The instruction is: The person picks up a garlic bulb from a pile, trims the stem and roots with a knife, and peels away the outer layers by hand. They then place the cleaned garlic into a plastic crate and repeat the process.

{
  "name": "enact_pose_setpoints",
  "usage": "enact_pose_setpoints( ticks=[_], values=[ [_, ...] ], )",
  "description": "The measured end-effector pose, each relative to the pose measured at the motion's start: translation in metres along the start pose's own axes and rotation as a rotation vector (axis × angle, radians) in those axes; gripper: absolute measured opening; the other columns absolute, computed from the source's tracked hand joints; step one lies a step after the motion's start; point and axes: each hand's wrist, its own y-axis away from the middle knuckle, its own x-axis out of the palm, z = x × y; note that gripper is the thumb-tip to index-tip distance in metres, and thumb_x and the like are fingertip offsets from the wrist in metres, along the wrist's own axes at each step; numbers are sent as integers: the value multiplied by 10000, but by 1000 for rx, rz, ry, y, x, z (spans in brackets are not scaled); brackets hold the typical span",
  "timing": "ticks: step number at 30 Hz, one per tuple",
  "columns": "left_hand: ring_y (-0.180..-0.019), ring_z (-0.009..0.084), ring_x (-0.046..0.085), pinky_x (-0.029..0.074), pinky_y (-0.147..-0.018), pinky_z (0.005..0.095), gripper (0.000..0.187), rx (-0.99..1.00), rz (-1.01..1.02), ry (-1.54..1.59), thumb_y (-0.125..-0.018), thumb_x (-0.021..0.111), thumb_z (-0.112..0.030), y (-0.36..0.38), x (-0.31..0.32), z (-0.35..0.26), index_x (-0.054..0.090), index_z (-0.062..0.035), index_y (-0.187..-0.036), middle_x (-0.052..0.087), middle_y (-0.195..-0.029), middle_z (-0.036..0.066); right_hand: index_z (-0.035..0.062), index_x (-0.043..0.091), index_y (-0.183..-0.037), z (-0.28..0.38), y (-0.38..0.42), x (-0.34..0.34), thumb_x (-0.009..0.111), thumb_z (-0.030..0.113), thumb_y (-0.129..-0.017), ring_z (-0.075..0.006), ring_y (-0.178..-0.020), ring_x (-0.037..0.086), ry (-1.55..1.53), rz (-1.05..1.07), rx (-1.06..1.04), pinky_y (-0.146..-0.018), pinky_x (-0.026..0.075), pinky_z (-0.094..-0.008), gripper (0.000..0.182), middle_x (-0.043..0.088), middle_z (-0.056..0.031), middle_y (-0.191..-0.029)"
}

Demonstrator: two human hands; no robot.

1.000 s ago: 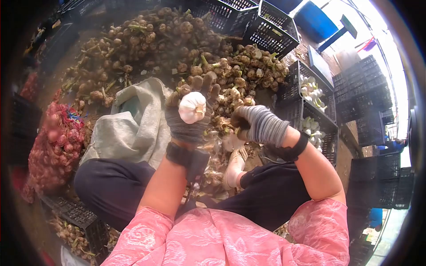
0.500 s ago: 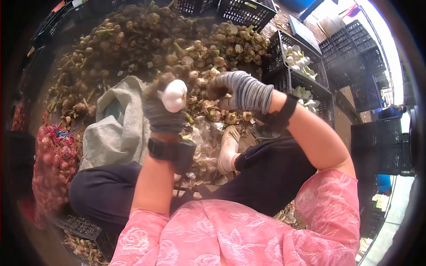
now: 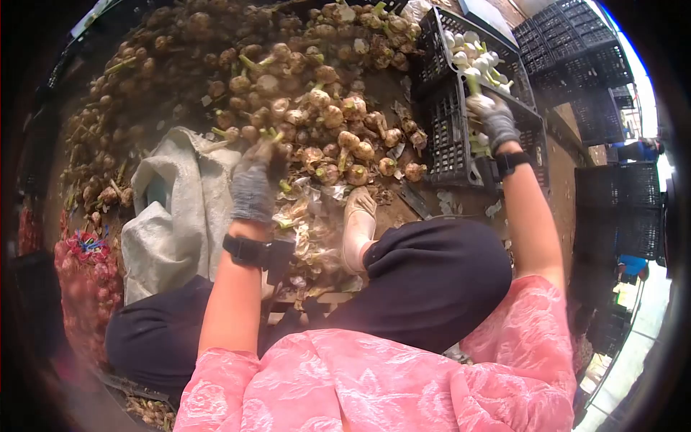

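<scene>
Both my hands wear grey striped gloves. My left hand (image 3: 258,176) is at the near edge of a heap of unpeeled garlic (image 3: 331,115). Its fingers are closed around a garlic bulb (image 3: 272,135) whose short green stem shows at the fingertips; the bulb itself is mostly hidden and a little blurred. Over on the right, my right hand (image 3: 495,121) is inside the near black crate (image 3: 450,133), closed on a garlic bulb with its green stem (image 3: 473,83) pointing up. White cleaned garlic bulbs (image 3: 475,56) lie in the crate behind it.
A pale woven sack (image 3: 169,230) lies by my left leg, with a red net bag of garlic (image 3: 86,288) beyond it. Papery skins (image 3: 306,230) litter the ground before me, near my shoe (image 3: 360,209). Stacked black crates (image 3: 568,50) stand at the right.
The white garlic bulb has left my left hand. My right hand has moved right, from over the heap into the crate. My left hand has lowered to the garlic heap.
</scene>
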Motion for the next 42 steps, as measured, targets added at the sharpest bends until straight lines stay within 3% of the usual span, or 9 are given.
enact_pose_setpoints(
  ticks=[3,6,7,15,17,18,21,28,42],
  values=[
    [-695,188,615,516,-639,300,170,-130,-195,55,-851,565,-239,-3,-6,23,609,-75,-857,633,-774,68,19,481,-1099,-24,26,-19,706,215,-713,-218,-742,576,968,-703,-386,-668,471,-333,488,589,-118,-941],
    [-616,132,552,459,-558,268,263,-318,-196,-185,-857,542,-323,2,2,30,581,-66,-820,582,-729,33,66,557,-1040,-95,35,47,664,128,-663,-257,-751,557,923,-129,-706,-687,458,-350,396,581,-138,-893],
    [-616,132,552,459,-558,268,263,-317,-204,-197,-857,542,-323,-1,-1,37,581,-66,-820,582,-729,33,86,534,-1098,-94,51,83,691,172,-652,-307,-816,564,836,168,-330,-726,463,-368,481,563,-176,-992],
    [-1025,150,479,443,-867,291,711,-217,160,-405,-695,678,14,18,8,60,320,-58,-1304,466,-1163,68,40,592,-1012,-172,34,164,595,190,-814,-182,-871,570,-23,459,166,-786,452,-316,249,607,-83,-981],
    [-1053,154,461,433,-887,296,836,-126,183,-602,-633,742,-8,21,11,72,272,-60,-1323,437,-1198,70,26,581,-1023,-142,45,163,573,183,-843,-136,-852,556,-406,665,166,-760,462,-298,239,599,-37,-1019],
    [-1057,153,457,439,-877,292,911,-256,259,-375,-587,784,-35,20,17,69,254,-58,-1328,414,-1224,78,34,573,-1032,-133,45,167,577,192,-844,-126,-782,560,-244,712,-323,-700,475,-270,246,594,-11,-978],
    [-991,158,506,451,-849,285,754,-152,249,-490,-592,785,-53,18,35,57,384,-11,-1230,488,-1137,88,27,569,-1026,-101,49,179,598,219,-830,-92,-750,541,-468,740,311,-658,465,-227,276,590,-12,-889],
    [-928,205,534,441,-845,301,595,418,55,-996,-557,765,-33,23,41,48,479,-22,-1079,523,-1011,96,19,600,-948,-46,52,182,645,258,-792,-81,-710,543,-205,739,144,-626,461,-236,289,613,-25,-819],
    [-886,164,570,499,-723,254,514,232,296,-40,-682,743,-156,36,61,-39,479,-12,-1099,565,-1000,86,-1,583,-1008,128,79,150,641,75,-770,-49,-742,521,145,927,-226,-647,455,-211,257,613,-20,-829]
  ],
)
